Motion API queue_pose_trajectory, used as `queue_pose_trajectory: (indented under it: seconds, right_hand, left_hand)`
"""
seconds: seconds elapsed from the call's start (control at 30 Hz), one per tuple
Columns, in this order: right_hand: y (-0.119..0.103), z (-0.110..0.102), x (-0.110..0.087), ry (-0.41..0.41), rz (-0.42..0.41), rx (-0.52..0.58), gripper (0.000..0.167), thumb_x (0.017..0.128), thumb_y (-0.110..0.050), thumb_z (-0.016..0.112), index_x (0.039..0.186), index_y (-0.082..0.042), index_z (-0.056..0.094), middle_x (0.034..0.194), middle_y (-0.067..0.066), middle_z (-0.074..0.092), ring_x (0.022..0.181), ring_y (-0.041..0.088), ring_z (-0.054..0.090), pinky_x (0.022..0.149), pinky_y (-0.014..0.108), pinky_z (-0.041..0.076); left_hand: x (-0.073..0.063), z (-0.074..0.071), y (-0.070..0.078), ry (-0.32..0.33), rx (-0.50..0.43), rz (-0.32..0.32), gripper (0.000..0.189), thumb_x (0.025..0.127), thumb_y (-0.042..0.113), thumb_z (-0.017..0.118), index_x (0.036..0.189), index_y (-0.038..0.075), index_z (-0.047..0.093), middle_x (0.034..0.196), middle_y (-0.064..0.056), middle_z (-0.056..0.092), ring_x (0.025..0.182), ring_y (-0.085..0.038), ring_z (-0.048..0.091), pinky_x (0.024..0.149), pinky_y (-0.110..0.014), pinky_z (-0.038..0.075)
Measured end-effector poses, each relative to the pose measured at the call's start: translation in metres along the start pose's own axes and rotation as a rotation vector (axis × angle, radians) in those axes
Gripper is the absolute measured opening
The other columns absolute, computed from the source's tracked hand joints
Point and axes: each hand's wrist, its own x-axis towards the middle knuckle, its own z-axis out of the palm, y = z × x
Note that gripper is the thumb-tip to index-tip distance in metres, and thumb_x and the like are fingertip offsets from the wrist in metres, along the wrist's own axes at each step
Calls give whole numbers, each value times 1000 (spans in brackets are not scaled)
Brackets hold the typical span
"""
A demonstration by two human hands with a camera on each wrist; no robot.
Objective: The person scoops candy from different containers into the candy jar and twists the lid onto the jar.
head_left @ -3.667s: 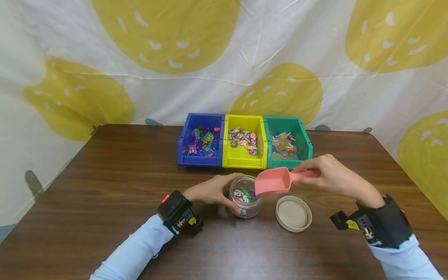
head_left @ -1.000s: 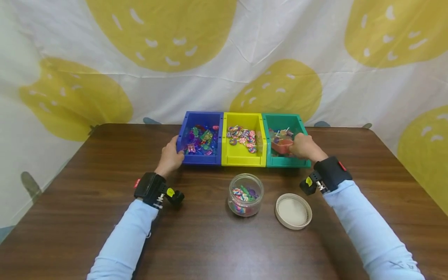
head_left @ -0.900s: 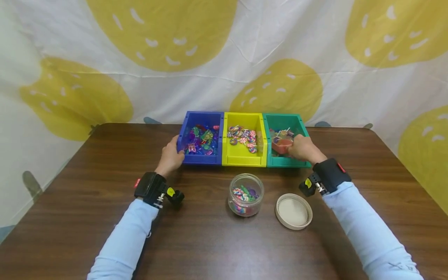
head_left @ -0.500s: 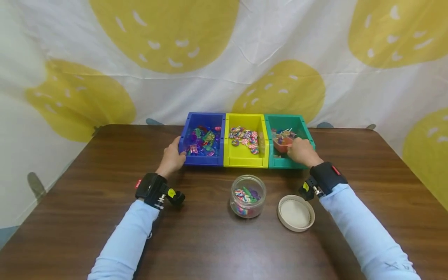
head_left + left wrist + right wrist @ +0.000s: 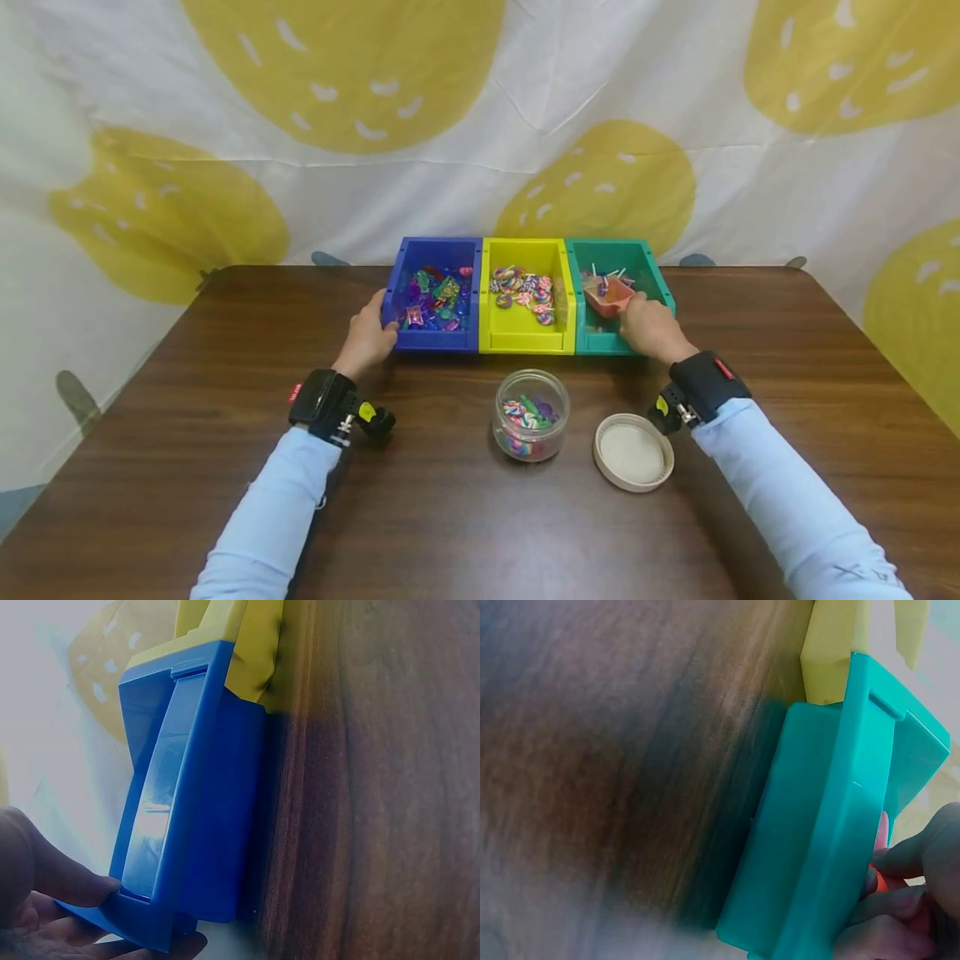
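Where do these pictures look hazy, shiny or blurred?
Head view: mostly clear, a pale sheen on the table in front of the jar; left wrist view: backdrop washed out, bright glint on the blue bin; right wrist view: table grain blurred, upper right corner pale.

Beyond the far edge of the brown, wood-grained tabletop (image 5: 450, 517) hangs a creased white cloth (image 5: 420, 196), printed with large yellow shapes (image 5: 600, 183) flecked in white and, low down, small grey-blue patches (image 5: 328, 259).
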Motion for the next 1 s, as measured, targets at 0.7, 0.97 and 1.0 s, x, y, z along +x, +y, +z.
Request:
queue_pose_trajectory:
  seconds: [0.7, 0.97, 1.0]
  right_hand:
    - [12, 4, -10, 164, -59, 234, 34, 96, -18, 37, 95, 17, 41, 81, 30, 54, 72, 40, 54, 61, 46, 42]
    - [17, -15, -20, 94, -130, 272, 33, 95, -15, 41, 105, 17, 43, 84, 27, 53, 69, 32, 50, 57, 36, 40]
    - [17, -18, -21, 85, -140, 270, 33, 95, -15, 42, 106, 17, 43, 83, 25, 52, 67, 30, 48, 55, 33, 39]
  left_hand:
    - [-4, -1, 0, 64, -3, 35, 56, 91, 11, 46, 139, -3, 20, 136, -27, 32, 124, -38, 32, 103, -47, 26]
    - [-12, -4, 6, 210, -56, 173, 55, 89, 18, 52, 136, 1, 30, 138, -20, 34, 127, -34, 31, 103, -47, 26]
    - [-13, -4, 7, 227, -66, 201, 54, 88, 18, 53, 135, 1, 31, 137, -19, 36, 126, -34, 32, 103, -47, 26]
